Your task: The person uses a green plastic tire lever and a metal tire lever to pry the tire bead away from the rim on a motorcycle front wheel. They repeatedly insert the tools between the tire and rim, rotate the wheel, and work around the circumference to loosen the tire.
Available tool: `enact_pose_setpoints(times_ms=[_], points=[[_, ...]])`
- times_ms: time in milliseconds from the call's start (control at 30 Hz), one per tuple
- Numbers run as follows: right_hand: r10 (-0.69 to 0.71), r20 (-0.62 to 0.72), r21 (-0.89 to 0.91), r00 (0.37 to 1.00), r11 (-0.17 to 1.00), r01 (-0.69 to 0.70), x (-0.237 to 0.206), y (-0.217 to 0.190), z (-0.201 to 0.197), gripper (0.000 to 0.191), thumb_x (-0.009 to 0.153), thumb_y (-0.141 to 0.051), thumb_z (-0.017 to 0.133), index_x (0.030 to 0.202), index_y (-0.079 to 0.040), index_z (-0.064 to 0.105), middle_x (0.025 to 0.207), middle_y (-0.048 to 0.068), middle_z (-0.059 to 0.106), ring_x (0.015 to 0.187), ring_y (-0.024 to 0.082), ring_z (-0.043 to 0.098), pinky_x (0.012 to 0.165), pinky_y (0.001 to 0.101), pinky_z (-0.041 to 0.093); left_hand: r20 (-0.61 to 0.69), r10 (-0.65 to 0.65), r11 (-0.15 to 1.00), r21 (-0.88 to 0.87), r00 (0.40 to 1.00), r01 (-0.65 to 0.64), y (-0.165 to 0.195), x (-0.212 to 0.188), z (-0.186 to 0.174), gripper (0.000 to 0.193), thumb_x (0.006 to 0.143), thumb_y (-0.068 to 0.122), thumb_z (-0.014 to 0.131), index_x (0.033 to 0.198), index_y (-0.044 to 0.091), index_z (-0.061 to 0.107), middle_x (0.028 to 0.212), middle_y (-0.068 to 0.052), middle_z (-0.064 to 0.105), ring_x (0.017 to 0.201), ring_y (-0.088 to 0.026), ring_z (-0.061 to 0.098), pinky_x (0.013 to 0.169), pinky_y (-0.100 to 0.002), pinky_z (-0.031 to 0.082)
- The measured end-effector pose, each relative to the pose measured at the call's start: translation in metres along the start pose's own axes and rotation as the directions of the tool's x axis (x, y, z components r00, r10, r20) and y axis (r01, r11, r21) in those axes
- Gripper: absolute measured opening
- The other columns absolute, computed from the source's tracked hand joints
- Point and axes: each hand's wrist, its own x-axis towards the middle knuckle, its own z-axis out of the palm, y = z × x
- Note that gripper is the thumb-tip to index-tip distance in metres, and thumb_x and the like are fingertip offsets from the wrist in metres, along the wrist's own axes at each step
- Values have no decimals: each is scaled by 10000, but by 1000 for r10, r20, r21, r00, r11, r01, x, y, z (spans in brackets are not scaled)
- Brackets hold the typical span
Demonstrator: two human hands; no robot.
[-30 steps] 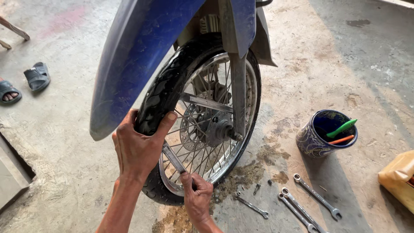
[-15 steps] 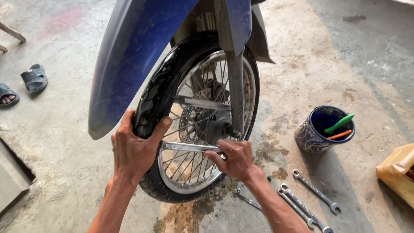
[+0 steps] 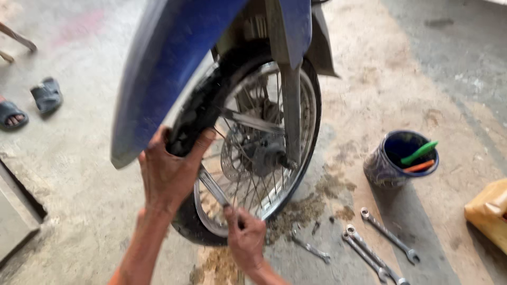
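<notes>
A motorcycle front wheel [image 3: 296, 158] with a black tyre and spokes stands under a blue mudguard [image 3: 169, 68]. My left hand [image 3: 169, 174] grips the tyre at its front, fingers wrapped over the tread. My right hand [image 3: 245, 237] is low at the wheel's bottom, closed around the end of a metal lever [image 3: 211, 184] that runs up and to the left along the rim. A brake disc [image 3: 235, 158] and the hub sit at the wheel's centre.
A blue can [image 3: 401, 158] holding green and orange tools stands right of the wheel. Several wrenches [image 3: 380, 245] lie on the stained concrete floor [image 3: 79, 190]. A yellow bag [image 3: 488, 214] is at the right edge, sandals [image 3: 45, 95] at far left.
My right hand swung the lever from near horizontal across the spokes down to the wheel's bottom, where it now points up-left. My left hand stayed on the tyre.
</notes>
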Motion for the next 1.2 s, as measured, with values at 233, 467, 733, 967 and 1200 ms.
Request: enact_pose_setpoints(times_ms=[233, 467, 733, 967, 1200], points=[[-542, 469, -450, 698, 533, 716, 116, 3, -99, 542, 1013, -475, 532, 584, -145, 545, 453, -32, 540, 292, 79, 315, 254, 271, 207, -13, 94, 995, 37, 996, -93, -13, -2, -3, 572, 797, 595, 777, 878, 44, 646, 660, -64, 690, 560, -182, 694, 531, -366, 568], [-298, 211, -163, 931, 928, 334, 62, 33, -22, 535, 1106, -487, 458, 699, -162, 582, 483, -39, 489, 367, 33, 477, 307, 239, 378, 1, 53, 999, 2, 999, -53, -15, -3, 0, 583, 782, 628, 757, 874, 65, 635, 673, -31, 683, 547, -176, 692, 531, -356, 588], [102, 70, 17, 992, 995, -103, 13, 3, 0, 466, 1015, -439, 520, 725, -103, 661, 529, 18, 568, 336, 72, 473, 211, 247, 347, -33, 49, 998, -30, 998, -50, -5, 2, -1, 593, 761, 639, 766, 921, 71, 710, 750, -59, 723, 664, -191, 733, 681, -410, 600], [-348, 481, -513, 805, 632, 580, 89, -32, -102, 466, 1035, -486, 498, 728, -152, 605, 560, -73, 568, 283, 34, 343, 201, 238, 236, 10, 167, 977, -138, 986, -164, -19, 5, -5, 735, 787, 651, 752, 1146, 12, 690, 937, -131, 735, 857, -248, 773, 837, -445, 612], [-411, 539, -609, 735, 413, 677, 134, -3, -119, 587, 1006, -659, 432, 622, -217, 398, 397, -74, 325, 309, 73, 251, 260, 281, 227, 73, 23, 990, -137, 997, -13, -11, 6, -13, 823, 724, 687, 722, 1226, 37, 676, 1061, -157, 740, 1017, -314, 742, 897, -481, 580]])
